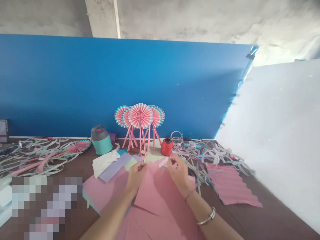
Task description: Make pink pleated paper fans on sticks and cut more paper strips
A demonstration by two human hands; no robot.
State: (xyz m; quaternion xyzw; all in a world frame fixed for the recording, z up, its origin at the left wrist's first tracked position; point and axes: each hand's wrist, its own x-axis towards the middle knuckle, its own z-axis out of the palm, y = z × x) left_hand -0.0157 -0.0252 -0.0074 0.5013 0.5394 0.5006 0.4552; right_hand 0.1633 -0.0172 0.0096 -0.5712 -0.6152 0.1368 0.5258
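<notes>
A pink paper sheet (160, 193) lies in front of me on a stack of coloured paper. At its far left edge my left hand (136, 175) is closed, thumb and fingers pinched on the paper. My right hand (179, 173) is pinched at the far right edge, where the paper seems lifted or folded over. A short white strip (163, 162) shows just left of its fingertips; whether it is tape or a paper edge I cannot tell. More pink paper (107, 190), a lavender sheet (117, 168) and a pale green piece (130, 163) lie left of the hands.
Pink pleated paper fans (140, 116) stand against a blue panel (150, 73). Near them are a teal-and-grey container (102, 141) and a red thread spool (167, 147). Loose paper strips (215, 155) tangle on both sides. A pleated pink sheet (235, 185) lies at right.
</notes>
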